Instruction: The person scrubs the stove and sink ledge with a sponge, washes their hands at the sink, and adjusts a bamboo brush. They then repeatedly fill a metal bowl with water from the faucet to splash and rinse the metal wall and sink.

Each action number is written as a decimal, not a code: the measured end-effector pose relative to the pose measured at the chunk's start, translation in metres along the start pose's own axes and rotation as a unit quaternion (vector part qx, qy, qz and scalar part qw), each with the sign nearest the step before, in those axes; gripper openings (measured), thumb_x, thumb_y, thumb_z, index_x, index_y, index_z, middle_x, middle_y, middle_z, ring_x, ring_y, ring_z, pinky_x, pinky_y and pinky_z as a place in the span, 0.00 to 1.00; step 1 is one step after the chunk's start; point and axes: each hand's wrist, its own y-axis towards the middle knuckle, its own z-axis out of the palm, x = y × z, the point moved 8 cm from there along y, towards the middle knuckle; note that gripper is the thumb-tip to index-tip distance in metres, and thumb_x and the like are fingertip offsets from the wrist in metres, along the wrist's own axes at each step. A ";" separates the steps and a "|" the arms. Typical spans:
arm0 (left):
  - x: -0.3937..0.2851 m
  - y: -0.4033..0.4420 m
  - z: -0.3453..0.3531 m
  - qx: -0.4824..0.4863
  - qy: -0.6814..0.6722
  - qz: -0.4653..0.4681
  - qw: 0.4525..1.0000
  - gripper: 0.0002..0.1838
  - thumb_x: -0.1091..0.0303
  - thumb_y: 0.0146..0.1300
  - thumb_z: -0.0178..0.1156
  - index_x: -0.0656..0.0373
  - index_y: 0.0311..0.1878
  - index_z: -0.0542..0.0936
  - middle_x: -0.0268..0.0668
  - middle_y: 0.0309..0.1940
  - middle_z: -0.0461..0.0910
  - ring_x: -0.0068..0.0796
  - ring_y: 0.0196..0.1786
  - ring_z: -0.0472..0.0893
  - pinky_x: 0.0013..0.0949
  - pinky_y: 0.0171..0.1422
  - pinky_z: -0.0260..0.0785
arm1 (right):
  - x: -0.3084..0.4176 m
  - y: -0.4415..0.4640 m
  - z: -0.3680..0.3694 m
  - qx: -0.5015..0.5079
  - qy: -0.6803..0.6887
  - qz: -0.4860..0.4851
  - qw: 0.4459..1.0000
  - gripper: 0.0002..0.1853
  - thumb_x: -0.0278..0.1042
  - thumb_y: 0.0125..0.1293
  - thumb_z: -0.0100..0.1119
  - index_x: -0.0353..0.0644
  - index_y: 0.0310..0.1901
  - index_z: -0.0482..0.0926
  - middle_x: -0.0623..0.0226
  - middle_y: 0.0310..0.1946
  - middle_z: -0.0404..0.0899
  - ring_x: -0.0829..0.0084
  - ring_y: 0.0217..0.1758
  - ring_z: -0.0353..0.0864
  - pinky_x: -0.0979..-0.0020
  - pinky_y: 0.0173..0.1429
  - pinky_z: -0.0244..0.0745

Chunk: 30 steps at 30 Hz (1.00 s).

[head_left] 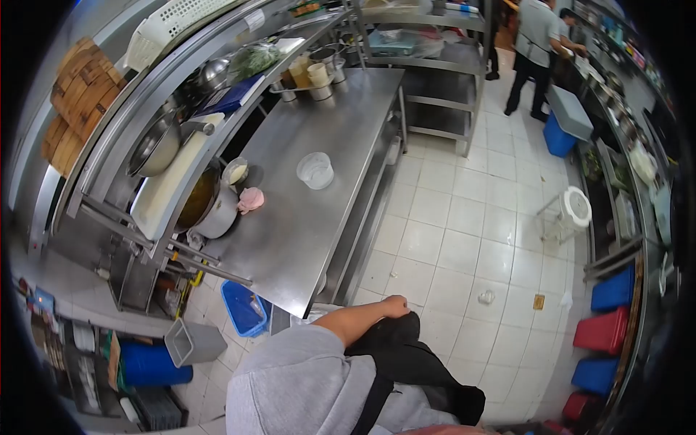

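My left hand (396, 307) is closed at the upper edge of the black apron (384, 339), in front of my body. Its fingers curl away from view, so I cannot make out what they hold, if anything. My right hand is out of view. Left of my hand, the steel worktable (319, 225) bears a round translucent plastic tub (315, 171). Near the table's left side lies a crumpled pink cloth (251, 200), beside a large pot (217, 217) and a small container with pale contents (235, 172).
A blue bin (244, 310) stands by the table's near end, with a grey bin (194, 342) to its left. A steel rack (442, 101) stands beyond the table. Across the tiled floor (464, 254) are a white stool (575, 208) and two people (536, 43) farther off.
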 end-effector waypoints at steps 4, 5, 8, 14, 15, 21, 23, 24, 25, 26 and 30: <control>0.053 0.019 -0.016 -0.064 -0.039 -0.115 0.991 0.20 0.54 0.61 0.63 0.63 0.42 0.89 0.53 0.47 0.88 0.53 0.51 0.87 0.51 0.58 0.79 | 0.169 0.030 -0.160 -0.010 0.164 -0.053 0.985 0.11 0.31 0.70 0.57 0.30 0.43 0.81 0.63 0.22 0.79 0.70 0.19 0.79 0.68 0.21 0.72; 0.071 0.023 -0.013 -0.046 -0.024 -0.147 0.988 0.19 0.55 0.61 0.63 0.63 0.42 0.89 0.53 0.47 0.88 0.52 0.51 0.87 0.51 0.57 0.79 | 0.179 0.081 -0.170 -0.009 0.219 -0.065 0.974 0.11 0.31 0.70 0.57 0.30 0.43 0.81 0.63 0.22 0.79 0.70 0.19 0.79 0.68 0.21 0.73; 0.105 0.023 0.000 0.086 0.039 -0.263 0.960 0.18 0.57 0.63 0.62 0.63 0.43 0.89 0.54 0.47 0.88 0.49 0.48 0.89 0.49 0.57 0.80 | 0.283 0.145 -0.224 -0.033 0.232 -0.113 0.966 0.11 0.31 0.71 0.55 0.32 0.41 0.82 0.67 0.22 0.78 0.75 0.20 0.76 0.70 0.21 0.69; 0.081 0.121 -0.008 0.273 0.060 -0.258 0.925 0.11 0.68 0.67 0.62 0.62 0.43 0.90 0.49 0.41 0.90 0.46 0.43 0.91 0.52 0.43 0.83 | 0.405 0.172 -0.262 0.019 0.200 -0.232 0.952 0.18 0.39 0.74 0.61 0.33 0.56 0.82 0.62 0.39 0.86 0.71 0.35 0.87 0.73 0.33 0.78; 0.072 0.158 -0.018 0.304 0.068 -0.177 0.934 0.15 0.62 0.64 0.64 0.65 0.41 0.90 0.50 0.37 0.90 0.48 0.43 0.90 0.51 0.45 0.83 | 0.413 0.175 -0.263 0.027 0.159 -0.254 0.954 0.18 0.40 0.74 0.61 0.33 0.56 0.82 0.62 0.38 0.86 0.70 0.35 0.87 0.72 0.33 0.79; -0.095 0.344 -0.168 0.010 0.079 -0.028 0.996 0.17 0.63 0.62 0.58 0.63 0.46 0.88 0.53 0.48 0.87 0.56 0.54 0.85 0.51 0.59 0.78 | 0.336 0.235 -0.244 0.063 0.343 -0.002 0.937 0.14 0.36 0.70 0.63 0.33 0.48 0.83 0.64 0.27 0.81 0.70 0.26 0.82 0.69 0.27 0.74; -0.134 0.403 -0.201 -0.024 0.024 -0.022 0.999 0.16 0.62 0.62 0.60 0.61 0.48 0.87 0.51 0.49 0.87 0.53 0.55 0.85 0.49 0.60 0.78 | 0.295 0.272 -0.219 0.100 0.353 0.098 0.925 0.14 0.35 0.69 0.61 0.31 0.48 0.84 0.63 0.25 0.82 0.67 0.27 0.83 0.67 0.28 0.76; -0.150 0.428 -0.215 -0.026 0.022 -0.029 0.999 0.16 0.62 0.62 0.60 0.61 0.48 0.87 0.51 0.49 0.87 0.53 0.55 0.85 0.49 0.60 0.78 | 0.273 0.290 -0.200 0.134 0.319 0.138 0.928 0.15 0.34 0.69 0.61 0.30 0.48 0.84 0.62 0.25 0.82 0.66 0.27 0.84 0.66 0.29 0.77; -0.168 0.450 -0.230 -0.035 -0.002 -0.024 0.999 0.16 0.62 0.62 0.61 0.60 0.47 0.87 0.50 0.48 0.87 0.53 0.54 0.85 0.49 0.60 0.78 | 0.254 0.313 -0.179 0.168 0.271 0.152 0.935 0.15 0.34 0.69 0.60 0.30 0.48 0.84 0.61 0.24 0.82 0.64 0.28 0.84 0.66 0.30 0.77; -0.184 0.470 -0.241 -0.048 -0.027 -0.018 0.998 0.16 0.61 0.61 0.62 0.60 0.46 0.87 0.50 0.47 0.87 0.52 0.53 0.85 0.48 0.60 0.78 | 0.276 0.335 -0.192 0.159 0.172 0.038 0.971 0.17 0.35 0.69 0.60 0.28 0.51 0.84 0.57 0.28 0.85 0.61 0.31 0.86 0.64 0.36 0.80; -0.212 0.521 -0.267 -0.034 0.016 -0.051 0.998 0.14 0.62 0.60 0.64 0.59 0.45 0.87 0.51 0.45 0.87 0.52 0.50 0.86 0.48 0.57 0.78 | 0.405 0.376 -0.263 0.185 0.111 -0.093 0.972 0.24 0.44 0.68 0.62 0.27 0.52 0.87 0.47 0.41 0.90 0.54 0.45 0.90 0.61 0.55 0.82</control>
